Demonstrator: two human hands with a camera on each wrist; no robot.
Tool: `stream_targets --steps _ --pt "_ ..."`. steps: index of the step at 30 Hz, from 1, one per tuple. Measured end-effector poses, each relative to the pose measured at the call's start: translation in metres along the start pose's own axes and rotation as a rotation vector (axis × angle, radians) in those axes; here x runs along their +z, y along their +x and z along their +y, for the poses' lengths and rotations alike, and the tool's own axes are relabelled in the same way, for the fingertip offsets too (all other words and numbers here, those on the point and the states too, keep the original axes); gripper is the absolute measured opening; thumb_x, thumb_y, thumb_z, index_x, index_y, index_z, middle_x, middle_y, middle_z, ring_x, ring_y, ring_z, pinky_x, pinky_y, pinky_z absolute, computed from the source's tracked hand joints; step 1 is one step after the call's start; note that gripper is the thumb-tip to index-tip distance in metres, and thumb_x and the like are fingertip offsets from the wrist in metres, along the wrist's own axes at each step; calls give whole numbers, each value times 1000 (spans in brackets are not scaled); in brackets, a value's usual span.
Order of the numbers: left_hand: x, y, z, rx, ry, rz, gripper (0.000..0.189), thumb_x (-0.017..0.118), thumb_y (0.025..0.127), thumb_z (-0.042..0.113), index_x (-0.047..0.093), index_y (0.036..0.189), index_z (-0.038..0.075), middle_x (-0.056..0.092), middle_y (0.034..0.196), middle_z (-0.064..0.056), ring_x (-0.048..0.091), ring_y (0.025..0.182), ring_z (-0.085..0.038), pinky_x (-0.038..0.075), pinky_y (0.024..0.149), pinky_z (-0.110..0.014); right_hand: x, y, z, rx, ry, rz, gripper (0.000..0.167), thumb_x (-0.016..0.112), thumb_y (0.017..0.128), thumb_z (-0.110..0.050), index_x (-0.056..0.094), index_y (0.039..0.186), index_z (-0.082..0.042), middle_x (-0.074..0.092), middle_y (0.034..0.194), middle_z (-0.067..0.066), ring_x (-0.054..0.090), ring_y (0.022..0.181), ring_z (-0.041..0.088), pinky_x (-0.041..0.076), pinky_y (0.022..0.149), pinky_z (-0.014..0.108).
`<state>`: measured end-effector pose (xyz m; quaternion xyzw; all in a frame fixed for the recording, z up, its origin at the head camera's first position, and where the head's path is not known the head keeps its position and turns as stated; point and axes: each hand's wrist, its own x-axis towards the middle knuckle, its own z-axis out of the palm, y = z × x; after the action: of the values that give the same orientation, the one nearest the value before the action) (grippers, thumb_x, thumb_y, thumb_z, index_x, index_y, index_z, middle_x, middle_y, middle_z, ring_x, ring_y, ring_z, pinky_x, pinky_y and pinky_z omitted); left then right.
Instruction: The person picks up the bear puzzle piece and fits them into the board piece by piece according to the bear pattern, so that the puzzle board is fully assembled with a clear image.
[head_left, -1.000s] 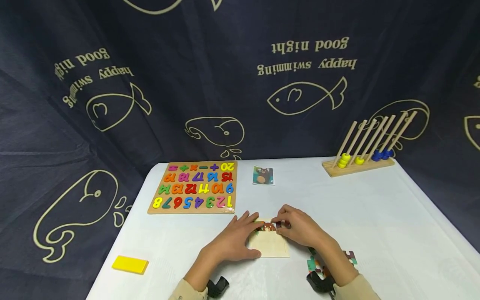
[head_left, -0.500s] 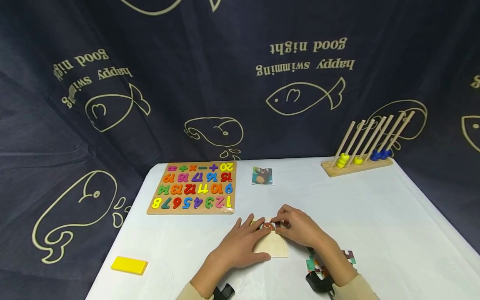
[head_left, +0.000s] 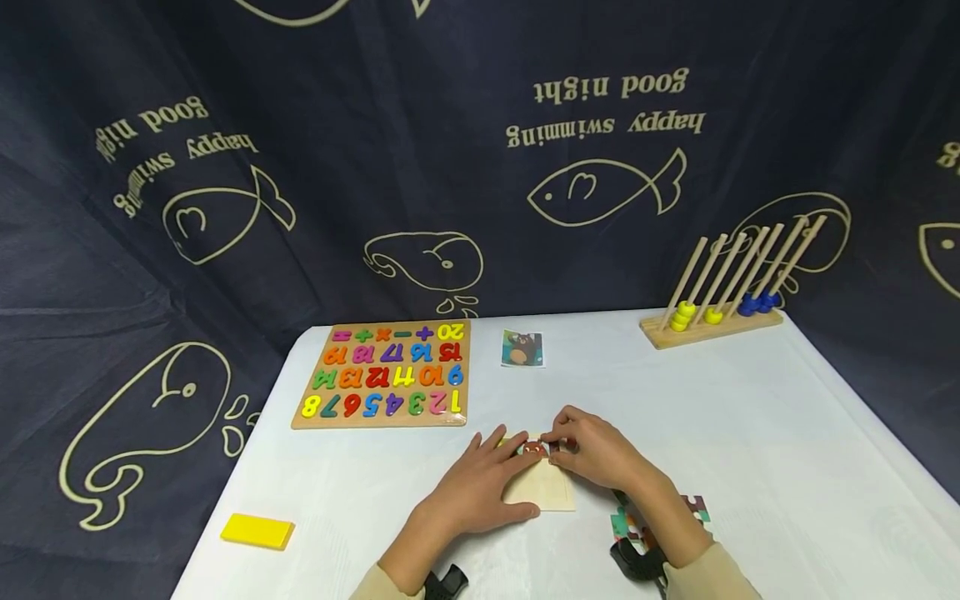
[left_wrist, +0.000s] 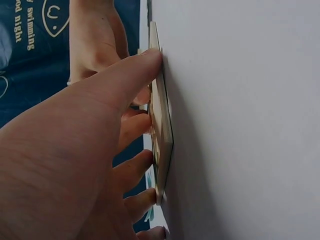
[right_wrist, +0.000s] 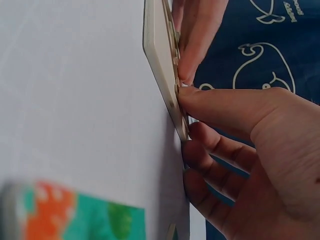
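A small pale wooden puzzle tray (head_left: 551,492) lies on the white table between my hands. Along its far edge sit jigsaw pieces, one with a brown bear face (head_left: 532,449). My left hand (head_left: 478,490) rests on the tray's left side with fingers spread; the left wrist view shows its thumb on the tray edge (left_wrist: 166,130). At the far right corner my right hand (head_left: 602,450) pinches a dark puzzle piece (head_left: 555,447) down at the tray, largely hidden by the fingers. In the right wrist view the right thumb (right_wrist: 215,104) presses at the tray's face.
Loose puzzle pieces (head_left: 621,525) lie under and beside the right forearm. A number board (head_left: 382,421) stands at the back left, and a bear picture card (head_left: 522,348) lies behind the tray. A peg rack with beads (head_left: 720,328) is at the back right, a yellow block (head_left: 257,531) front left.
My left hand has slid a little to the right, its fingers now covering more of the tray and its pieces. The right hand keeps its pinch at the far right corner.
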<state>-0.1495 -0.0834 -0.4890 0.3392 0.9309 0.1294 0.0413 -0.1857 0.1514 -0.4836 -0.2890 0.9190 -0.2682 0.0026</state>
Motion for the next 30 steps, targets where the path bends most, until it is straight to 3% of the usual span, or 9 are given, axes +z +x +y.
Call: stream_targets --steps 20,25,30 --pt "3 1 3 -24 112 12 72 49 85 70 35 148 38 31 154 4 21 142 -28 24 108 -56 0 -1 0 10 -25 -9 29 78 81 -21 75 109 -12 54 89 -10 44 66 4 41 58 23" --pt "3 1 1 -8 74 -2 73 49 86 69 34 149 38 31 154 4 20 143 -29 22 109 -56 -1 -2 1 4 -18 -4 29 78 81 -21 75 108 -13 54 89 -9 44 66 4 41 58 24" --pt "-3 0 -4 -9 -24 -11 80 63 82 63 39 148 25 30 154 2 22 142 -27 28 109 -49 -1 -3 0 5 -37 -8 30 78 81 -23 75 110 -14 54 88 -10 43 65 4 40 56 23"
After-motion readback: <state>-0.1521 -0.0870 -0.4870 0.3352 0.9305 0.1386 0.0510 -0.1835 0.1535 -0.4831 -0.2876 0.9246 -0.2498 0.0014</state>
